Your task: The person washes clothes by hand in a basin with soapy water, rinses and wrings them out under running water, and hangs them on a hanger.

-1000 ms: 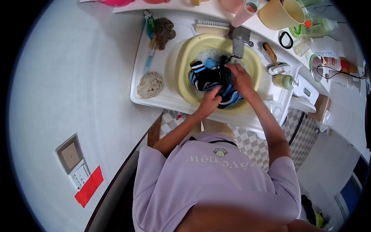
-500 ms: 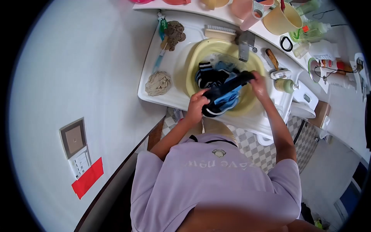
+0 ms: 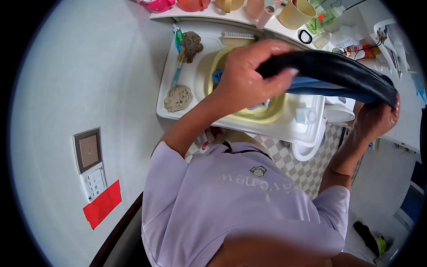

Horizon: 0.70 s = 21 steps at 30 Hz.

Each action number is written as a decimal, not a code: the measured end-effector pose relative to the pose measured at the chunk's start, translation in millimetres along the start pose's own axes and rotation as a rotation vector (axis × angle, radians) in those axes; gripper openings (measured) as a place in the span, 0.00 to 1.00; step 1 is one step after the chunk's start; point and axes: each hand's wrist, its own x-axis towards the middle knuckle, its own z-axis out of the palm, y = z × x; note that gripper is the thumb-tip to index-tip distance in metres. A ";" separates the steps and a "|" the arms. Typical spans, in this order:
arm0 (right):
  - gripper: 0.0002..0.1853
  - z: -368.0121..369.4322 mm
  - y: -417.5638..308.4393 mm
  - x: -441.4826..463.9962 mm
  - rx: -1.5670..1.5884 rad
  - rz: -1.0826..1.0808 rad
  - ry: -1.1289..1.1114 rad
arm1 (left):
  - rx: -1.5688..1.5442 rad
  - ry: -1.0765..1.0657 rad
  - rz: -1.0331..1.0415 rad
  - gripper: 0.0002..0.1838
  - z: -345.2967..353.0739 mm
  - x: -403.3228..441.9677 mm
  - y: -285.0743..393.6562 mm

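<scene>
A black and blue garment (image 3: 338, 71) is stretched between my two hands, lifted above the sink and close to the camera. My left hand (image 3: 253, 75) grips its left end, fingers wrapped round the black cloth. At the far right end my right hand (image 3: 380, 118) is closed on the fabric. Below them sits a yellow basin (image 3: 262, 118) in the white sink (image 3: 200, 75), partly hidden by my left hand and forearm. A bit of blue cloth (image 3: 217, 76) shows at the basin's left side; the rest of its contents is mostly hidden.
On the sink's left lie a beige cloth bundle (image 3: 178, 98), a brown cloth (image 3: 192, 46) and a toothpaste tube (image 3: 178, 38). A scrub brush (image 3: 238, 39) rests behind the basin. A clear container (image 3: 306, 116) stands on the right ledge. Cups and bottles line the shelf (image 3: 213, 17).
The dark garment has come up out of the basin and is now pulled wide. Both hands have risen nearer the camera, the right one moving far to the right.
</scene>
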 end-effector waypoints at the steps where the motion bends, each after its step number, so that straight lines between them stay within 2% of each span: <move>1: 0.07 5.2 -3.8 0.7 0.022 -0.044 0.035 | 0.093 -0.060 0.058 0.15 -0.6 0.1 -2.3; 3: 0.06 6.9 9.8 1.1 -0.194 -0.054 0.080 | 0.279 -0.176 0.171 0.16 -0.9 -3.6 -10.8; 5: 0.06 0.7 44.9 -13.1 -0.514 -0.039 0.065 | 0.355 -0.087 0.079 0.16 1.8 -17.6 -40.4; 6: 0.08 -11.0 68.1 -17.7 -0.564 0.043 -0.162 | 0.376 -0.025 0.002 0.16 1.3 -27.8 -62.8; 7: 0.10 -17.1 98.2 -29.6 -0.640 0.030 -0.331 | 0.399 0.037 -0.077 0.16 -0.6 -41.0 -87.1; 8: 0.12 -23.2 128.4 -41.4 -0.702 0.005 -0.500 | 0.449 0.000 -0.266 0.16 -8.0 -57.8 -114.5; 9: 0.14 -22.7 158.8 -60.4 -0.798 -0.121 -0.606 | 0.493 -0.040 -0.454 0.16 -16.8 -77.6 -142.0; 10: 0.16 -18.4 182.8 -83.3 -1.046 0.000 -0.668 | 0.564 -0.119 -0.444 0.16 -22.8 -99.9 -168.5; 12: 0.19 -29.4 242.6 -133.1 -0.996 0.128 -0.833 | 0.700 -0.281 -0.426 0.17 -28.2 -142.1 -214.9; 13: 0.23 -38.6 286.2 -162.3 -0.919 0.231 -0.842 | 0.861 -0.382 -0.489 0.23 -22.9 -158.5 -222.9; 14: 0.25 -31.7 300.1 -177.6 -0.881 0.113 -0.894 | 0.940 -0.429 -0.506 0.27 -16.4 -172.6 -232.1; 15: 0.22 -22.6 311.3 -189.1 -0.838 0.059 -0.968 | 1.018 -0.477 -0.523 0.32 -10.5 -183.8 -243.8; 16: 0.20 -17.2 314.5 -201.6 -0.980 0.051 -1.042 | 1.064 -0.498 -0.493 0.33 -6.4 -190.0 -255.3; 19: 0.20 1.6 341.8 -215.1 -1.192 0.193 -1.101 | 1.215 -0.490 -0.308 0.30 -1.7 -202.6 -287.3; 20: 0.19 4.3 351.0 -218.8 -1.182 0.113 -1.036 | 1.170 -0.407 -0.225 0.28 -2.9 -207.3 -304.0; 21: 0.19 5.6 359.5 -219.9 -1.233 0.134 -1.098 | 1.160 -0.441 -0.274 0.26 -1.9 -204.9 -310.5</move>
